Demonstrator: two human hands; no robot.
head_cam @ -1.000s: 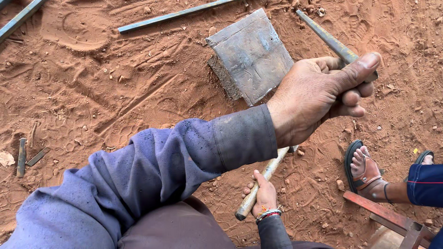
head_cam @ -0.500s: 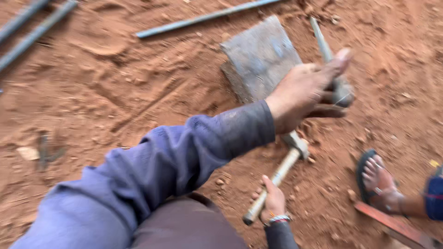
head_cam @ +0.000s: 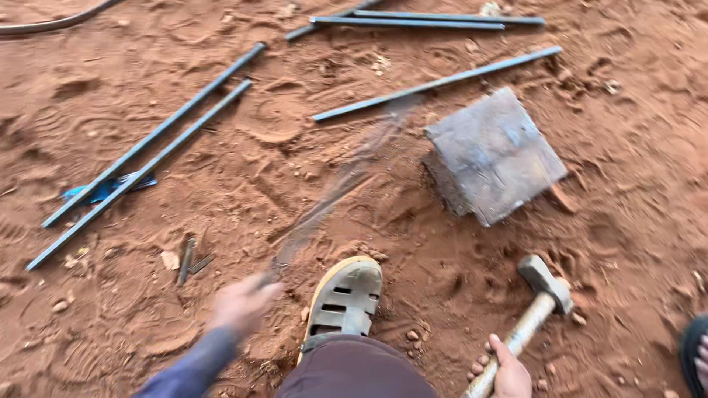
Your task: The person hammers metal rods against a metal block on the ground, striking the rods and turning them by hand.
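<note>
My left hand (head_cam: 243, 302), in a blue sleeve, is blurred by motion at the lower left. It grips a thin metal rod (head_cam: 332, 191) that shows only as a faint streak running up towards the grey metal block (head_cam: 494, 155). The block lies flat on the red sand. At the bottom edge my right hand (head_cam: 509, 372) holds the pale handle of a hammer (head_cam: 546, 284), whose grey head rests on the sand below the block. My foot in a tan sandal (head_cam: 346, 295) stands between the two hands.
Several long dark metal rods lie on the sand: two parallel ones (head_cam: 147, 162) at the left, others (head_cam: 435, 77) at the top. Short metal bits (head_cam: 188, 262) lie near my left hand. Another person's sandalled foot (head_cam: 697, 354) shows at the right edge.
My left hand has swung with the rod from above the block down to the lower left. The hammer head now rests on the sand. The view has shifted left and up.
</note>
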